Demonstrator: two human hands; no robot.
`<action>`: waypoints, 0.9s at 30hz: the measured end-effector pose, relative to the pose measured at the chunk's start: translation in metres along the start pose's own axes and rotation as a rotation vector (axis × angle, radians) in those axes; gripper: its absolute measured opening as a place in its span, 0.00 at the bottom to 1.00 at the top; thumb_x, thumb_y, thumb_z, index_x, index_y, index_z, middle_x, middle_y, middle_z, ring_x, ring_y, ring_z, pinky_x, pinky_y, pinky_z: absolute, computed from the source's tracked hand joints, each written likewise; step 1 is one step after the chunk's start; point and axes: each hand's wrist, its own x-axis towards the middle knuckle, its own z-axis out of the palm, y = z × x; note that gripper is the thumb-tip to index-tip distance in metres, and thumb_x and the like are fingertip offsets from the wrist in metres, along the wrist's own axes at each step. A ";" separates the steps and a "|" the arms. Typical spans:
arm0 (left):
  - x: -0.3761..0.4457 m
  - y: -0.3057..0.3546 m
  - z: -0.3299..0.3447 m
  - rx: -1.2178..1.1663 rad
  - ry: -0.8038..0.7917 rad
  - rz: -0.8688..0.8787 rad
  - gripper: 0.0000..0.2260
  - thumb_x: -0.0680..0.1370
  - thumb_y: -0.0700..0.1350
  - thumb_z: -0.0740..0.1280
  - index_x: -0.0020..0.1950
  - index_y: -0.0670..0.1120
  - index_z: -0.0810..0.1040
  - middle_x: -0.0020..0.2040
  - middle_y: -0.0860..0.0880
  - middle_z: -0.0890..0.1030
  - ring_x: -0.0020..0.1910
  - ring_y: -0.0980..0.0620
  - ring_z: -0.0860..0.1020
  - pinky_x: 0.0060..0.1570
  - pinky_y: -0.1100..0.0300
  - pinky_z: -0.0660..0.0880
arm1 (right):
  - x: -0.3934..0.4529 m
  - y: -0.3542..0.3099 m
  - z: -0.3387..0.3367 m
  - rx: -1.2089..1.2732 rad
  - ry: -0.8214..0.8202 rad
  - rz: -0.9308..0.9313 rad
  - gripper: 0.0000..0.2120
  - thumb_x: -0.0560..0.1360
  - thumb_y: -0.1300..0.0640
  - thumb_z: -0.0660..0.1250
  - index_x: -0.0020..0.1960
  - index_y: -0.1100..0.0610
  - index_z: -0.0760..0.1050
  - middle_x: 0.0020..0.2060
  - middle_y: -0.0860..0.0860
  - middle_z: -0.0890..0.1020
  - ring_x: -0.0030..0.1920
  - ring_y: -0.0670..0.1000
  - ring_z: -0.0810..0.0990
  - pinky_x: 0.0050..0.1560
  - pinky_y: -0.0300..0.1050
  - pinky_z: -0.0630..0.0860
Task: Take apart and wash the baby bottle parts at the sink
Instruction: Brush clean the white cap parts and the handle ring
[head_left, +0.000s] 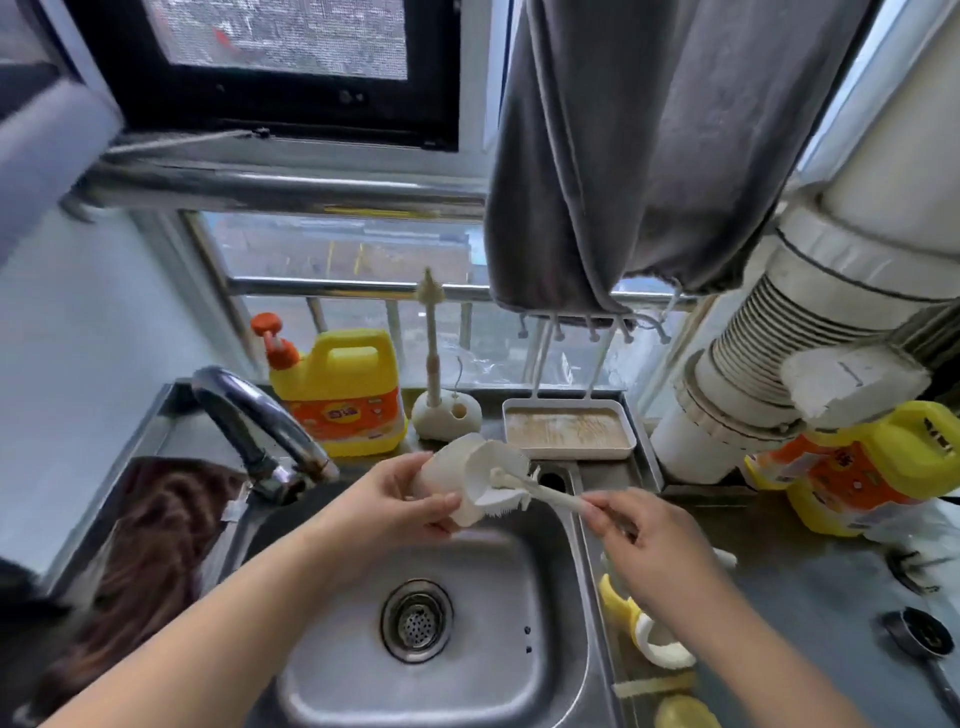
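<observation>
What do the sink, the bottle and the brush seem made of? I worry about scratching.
Sink: brushed stainless steel, grey with soft reflections. Bottle, held by the left hand: apparently frosted, milky plastic. Brush, held by the right hand: white head, probably soft silicone or foam; cream plastic-looking handle.

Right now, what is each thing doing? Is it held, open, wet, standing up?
Left hand: grips the white bottle body.
White plastic bottle body: held tilted over the sink, brush head at its mouth.
White bottle brush: held by its handle.
Right hand: grips the brush handle.
Chrome tap: no water visible.
Steel sink: drain unplugged.
Yellow detergent jug: upright, capped.
</observation>
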 end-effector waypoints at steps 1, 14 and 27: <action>-0.007 0.001 -0.007 0.017 0.003 0.007 0.19 0.68 0.44 0.76 0.57 0.45 0.78 0.48 0.44 0.84 0.47 0.45 0.82 0.52 0.52 0.80 | 0.001 -0.007 0.004 0.007 -0.012 -0.008 0.10 0.77 0.47 0.63 0.53 0.46 0.80 0.43 0.44 0.80 0.47 0.47 0.78 0.49 0.43 0.73; -0.056 0.014 -0.060 0.036 -0.134 0.087 0.26 0.64 0.60 0.77 0.57 0.49 0.81 0.57 0.42 0.81 0.58 0.45 0.78 0.63 0.48 0.72 | 0.005 -0.056 0.009 0.071 -0.046 -0.093 0.07 0.77 0.49 0.65 0.51 0.44 0.82 0.38 0.47 0.81 0.42 0.44 0.77 0.44 0.41 0.71; -0.061 0.024 -0.059 0.037 -0.238 0.100 0.19 0.68 0.56 0.75 0.58 0.53 0.81 0.55 0.47 0.83 0.55 0.52 0.80 0.54 0.62 0.76 | 0.008 -0.059 0.004 0.118 -0.028 -0.168 0.09 0.76 0.48 0.66 0.44 0.32 0.77 0.38 0.44 0.81 0.41 0.41 0.77 0.42 0.41 0.72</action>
